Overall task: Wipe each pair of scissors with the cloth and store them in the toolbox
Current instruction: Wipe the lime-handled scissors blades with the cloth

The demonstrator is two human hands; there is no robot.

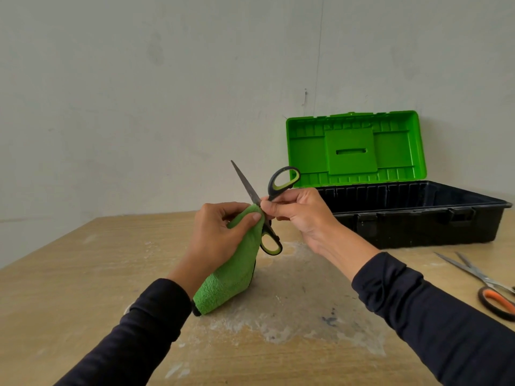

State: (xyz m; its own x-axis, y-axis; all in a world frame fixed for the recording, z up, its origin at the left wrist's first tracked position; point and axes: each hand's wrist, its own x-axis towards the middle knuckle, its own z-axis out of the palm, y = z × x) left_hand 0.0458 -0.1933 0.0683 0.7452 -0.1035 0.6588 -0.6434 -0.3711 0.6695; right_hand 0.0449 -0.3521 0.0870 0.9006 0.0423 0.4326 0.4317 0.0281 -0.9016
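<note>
Wooden table (83, 274) bears open toolbox (418, 218) and orange-handled scissors (487, 288).

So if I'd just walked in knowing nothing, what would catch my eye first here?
Probably the open scissors with black and green handles held up at the centre: the right hand grips them near the pivot while the left hand holds a bright green cloth against a blade. Next, the toolbox behind on the right, its vivid green lid standing open. Another pair, orange-handled scissors, lies at the table's right edge.

Plain workshop setting, bare grey wall (139, 93), scuffed dust-stained wooden table (69, 274), open green-lidded toolbox (390, 218)
</note>
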